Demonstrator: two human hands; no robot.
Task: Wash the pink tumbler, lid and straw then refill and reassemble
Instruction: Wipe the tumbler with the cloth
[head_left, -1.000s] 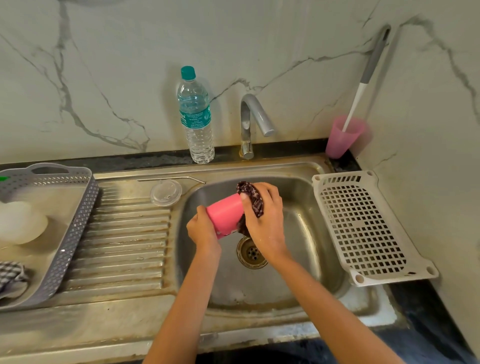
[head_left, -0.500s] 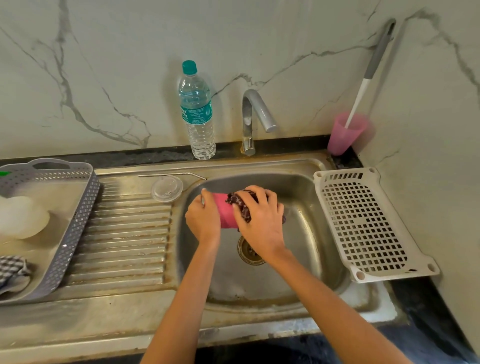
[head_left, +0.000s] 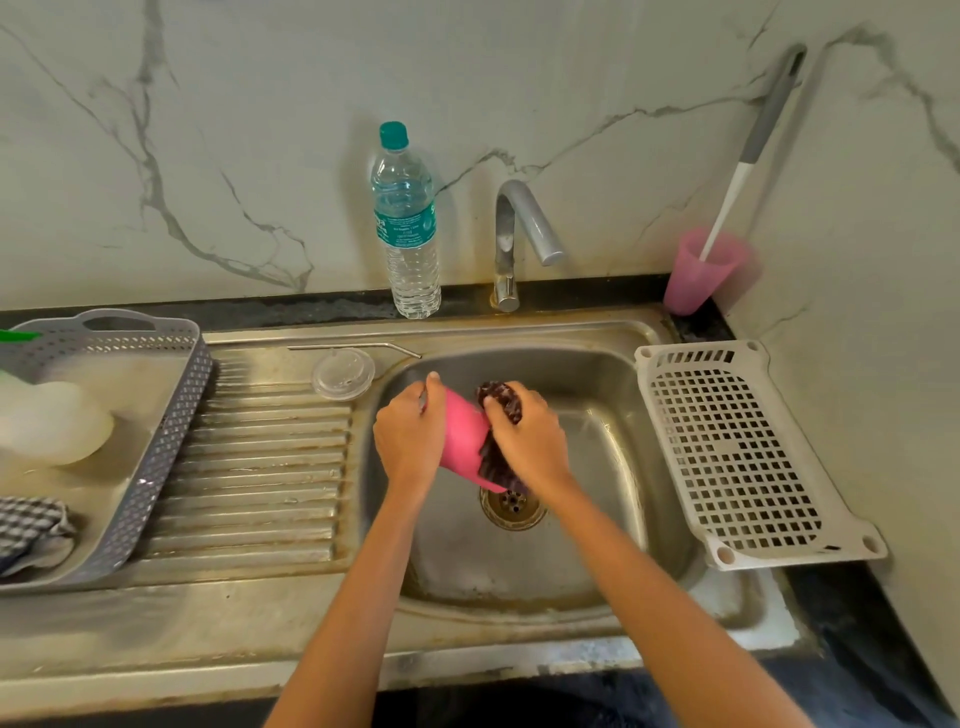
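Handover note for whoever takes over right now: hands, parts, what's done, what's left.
Left hand grips the pink tumbler over the sink. Right hand holds a dark scrubber against the tumbler's side.
Lid and metal straw lie on the drainboard; water bottle stands capped beside the tap.
Done: tumbler apart, being scrubbed.
Left: rinse it, wash lid and straw, refill, reassemble.

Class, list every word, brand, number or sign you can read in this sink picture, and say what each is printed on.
Teal label on the water bottle: white print, too small and blurred to read.
No lettering seen on the pink tumbler, scrubber, lid or white rack.
Readable text: none.
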